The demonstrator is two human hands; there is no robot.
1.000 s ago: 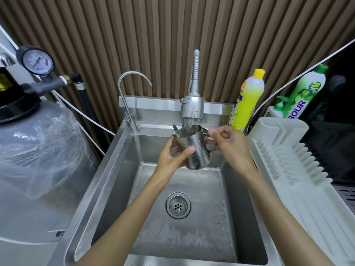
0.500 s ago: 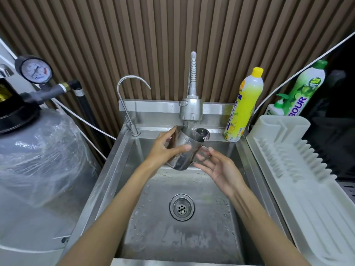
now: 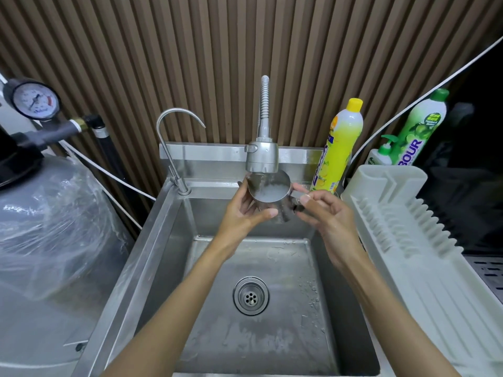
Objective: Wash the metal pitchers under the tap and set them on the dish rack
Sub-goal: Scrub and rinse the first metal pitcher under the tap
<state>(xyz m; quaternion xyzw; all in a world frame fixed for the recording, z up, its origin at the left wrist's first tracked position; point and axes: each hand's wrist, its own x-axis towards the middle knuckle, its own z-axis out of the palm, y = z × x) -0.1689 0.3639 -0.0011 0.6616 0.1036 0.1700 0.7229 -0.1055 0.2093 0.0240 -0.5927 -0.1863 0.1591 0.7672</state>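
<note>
A steel pitcher (image 3: pixel 268 190) is tilted with its mouth towards me, right under the sprayer tap (image 3: pixel 262 156), and water runs into it. My left hand (image 3: pixel 245 213) cups its body from the left and below, thumb across the front. My right hand (image 3: pixel 326 221) is at the pitcher's right side, thumb and fingers pinched on the handle. The white dish rack (image 3: pixel 408 240) stands to the right of the sink with nothing on it. I see no other pitcher.
The steel sink (image 3: pixel 163 254) has a drain (image 3: pixel 251 295) in the middle of its wet floor. A thin gooseneck tap (image 3: pixel 168 148) stands at its back left. A yellow detergent bottle (image 3: pixel 340 148), a green one (image 3: pixel 419 126) and a pump bottle (image 3: pixel 381 156) stand behind the rack. A plastic-wrapped tank (image 3: pixel 40 227) fills the left.
The pitcher has been raised and turned so its mouth is under the sprayer, with water now in it. My right hand went from open below the pitcher to pinching its handle.
</note>
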